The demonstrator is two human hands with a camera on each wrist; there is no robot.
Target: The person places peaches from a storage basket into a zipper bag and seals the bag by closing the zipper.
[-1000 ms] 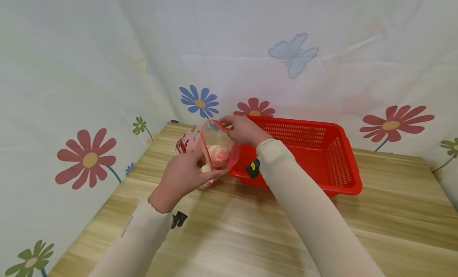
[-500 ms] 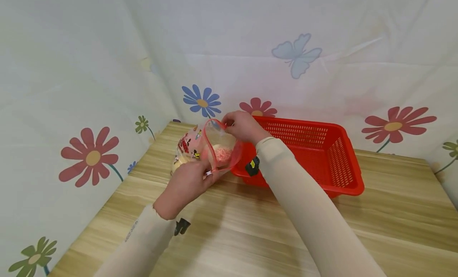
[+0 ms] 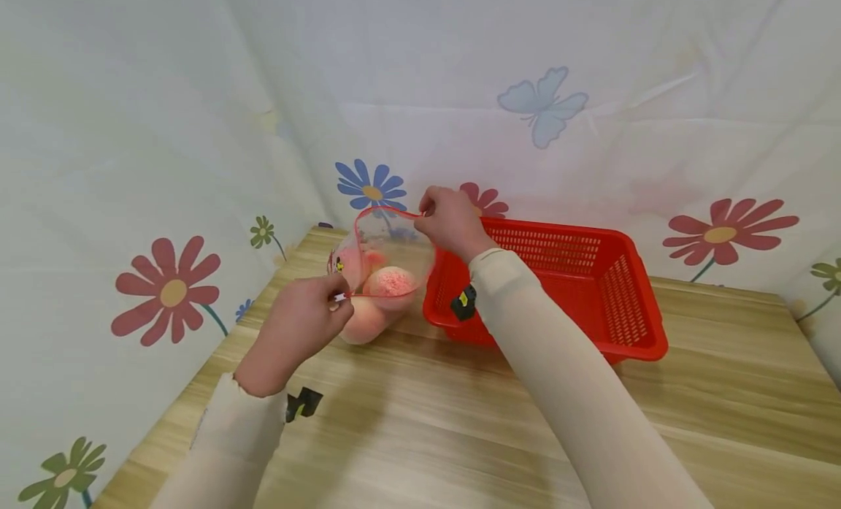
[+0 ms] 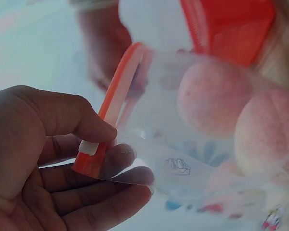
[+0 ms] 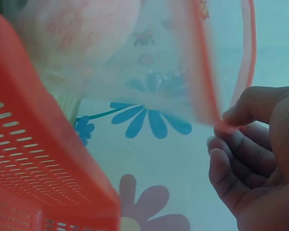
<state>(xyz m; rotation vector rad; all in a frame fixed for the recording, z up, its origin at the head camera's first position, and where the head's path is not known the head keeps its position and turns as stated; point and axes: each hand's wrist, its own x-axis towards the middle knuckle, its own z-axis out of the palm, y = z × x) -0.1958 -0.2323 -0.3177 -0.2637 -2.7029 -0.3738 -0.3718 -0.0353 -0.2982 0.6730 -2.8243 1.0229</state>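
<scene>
A white cloth printed with flowers and a butterfly (image 3: 541,104) hangs behind a pale wooden table (image 3: 460,429), where a person in cream sleeves works at the far left corner. Between the two hands stands a clear zip bag (image 3: 381,275) with a red sealing strip, its base resting on the table near the far edge and its mouth pulled wide open and facing upward. Inside lie round pink-and-cream balls (image 3: 390,282), which look like peaches, one sitting high near the opening and others lower down. The left hand (image 3: 298,326) pinches the near end of the red strip between thumb and forefinger, the other fingers curled beneath it, as the left wrist view shows (image 4: 53,159). The right hand (image 3: 450,220) pinches the far end of the same strip (image 5: 221,126) in its fingertips and holds it higher, so the opening slopes down from right hand to left. The mouth's long axis runs from the near left to the far right, with one hand at each end and the balls directly below and between them. Just to the right of the bag, touching or nearly touching it, sits a red slotted basket (image 3: 631,304) against the table's far edge, beneath the right forearm.
</scene>
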